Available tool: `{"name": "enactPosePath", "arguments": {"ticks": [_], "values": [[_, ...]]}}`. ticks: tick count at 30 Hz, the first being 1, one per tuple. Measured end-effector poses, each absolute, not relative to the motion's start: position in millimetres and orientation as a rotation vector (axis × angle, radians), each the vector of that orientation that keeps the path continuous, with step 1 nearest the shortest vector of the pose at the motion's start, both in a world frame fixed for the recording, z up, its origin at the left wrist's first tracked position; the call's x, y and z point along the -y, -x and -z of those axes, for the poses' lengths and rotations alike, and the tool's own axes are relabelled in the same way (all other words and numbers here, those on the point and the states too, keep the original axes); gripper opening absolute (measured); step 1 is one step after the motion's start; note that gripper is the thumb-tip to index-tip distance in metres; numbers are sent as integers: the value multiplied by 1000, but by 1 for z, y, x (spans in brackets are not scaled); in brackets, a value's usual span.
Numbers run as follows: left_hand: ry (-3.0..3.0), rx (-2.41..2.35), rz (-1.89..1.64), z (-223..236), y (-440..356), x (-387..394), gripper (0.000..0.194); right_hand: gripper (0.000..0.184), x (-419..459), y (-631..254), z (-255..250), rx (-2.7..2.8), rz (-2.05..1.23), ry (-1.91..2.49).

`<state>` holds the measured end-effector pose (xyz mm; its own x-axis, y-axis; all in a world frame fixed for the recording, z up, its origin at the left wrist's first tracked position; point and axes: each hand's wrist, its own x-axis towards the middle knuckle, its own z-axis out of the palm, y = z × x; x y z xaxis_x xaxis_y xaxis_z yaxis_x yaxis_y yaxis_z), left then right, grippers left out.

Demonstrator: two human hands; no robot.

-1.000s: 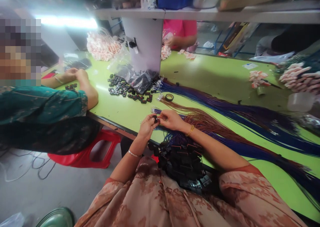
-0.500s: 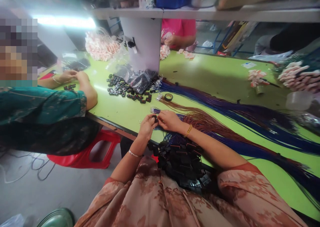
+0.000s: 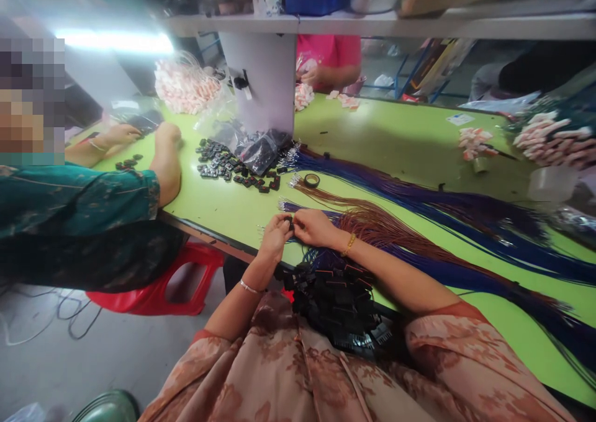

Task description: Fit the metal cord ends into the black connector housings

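Small black block-shaped plastic connector [image 3: 289, 223]: in the middle, between the person's two hands, above the tabletop's near edge.
Left hand [image 3: 274, 237]: thumb and fingers clamped on the connector.
Right hand [image 3: 314, 227]: brought together with the left, fingertips bunched at the connector; whether they grip a wire, I cannot tell.
Tape: black ring-shaped roll [image 3: 311, 186] lying flat, at one o'clock from the hands.
Brown wires: long thin bundle [image 3: 400, 233], running toward three o'clock.
Blue-purple wires: long bundle [image 3: 372, 177] beyond the brown one, silvery ends at twelve o'clock.
Loose pieces: pile of small black plastic pieces [image 3: 214, 159] at ten o'clock, beside a clear plastic bag [image 3: 265, 153] at eleven.
Lap: heap of black connectors [image 3: 338, 298] at five o'clock.
Tabletop: smooth light green surface [image 3: 233, 208].
Neighbour: a co-worker's teal sleeve [image 3: 116, 195] at nine o'clock.
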<state>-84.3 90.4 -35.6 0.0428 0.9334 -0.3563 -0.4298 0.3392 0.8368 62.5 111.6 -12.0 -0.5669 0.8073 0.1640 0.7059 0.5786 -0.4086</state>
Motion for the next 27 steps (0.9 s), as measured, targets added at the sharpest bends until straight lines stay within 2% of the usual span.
{"name": "enactPosePath", "arguments": {"ticks": [4,8,11,18,23,27], "values": [[-580,-990,-1172,34,84,-94,16,24,-134,-77,3,2353,-536,1362],[-573,-946,-1186,36,85,-99,19,22,-164,-95,2,2240,-327,1829],[-569,-947,-1177,37,85,-99,18,24,-175,-97,9,2285,-294,1983],[-566,-943,-1178,37,86,-97,15,30,-178,-96,13,2358,-282,1965],[-561,-950,-1184,37,86,-96,15,26,-181,-105,9,2338,-337,1812],[-554,-951,-1187,37,86,-95,14,28,-185,-108,6,2306,-312,1908]]}}
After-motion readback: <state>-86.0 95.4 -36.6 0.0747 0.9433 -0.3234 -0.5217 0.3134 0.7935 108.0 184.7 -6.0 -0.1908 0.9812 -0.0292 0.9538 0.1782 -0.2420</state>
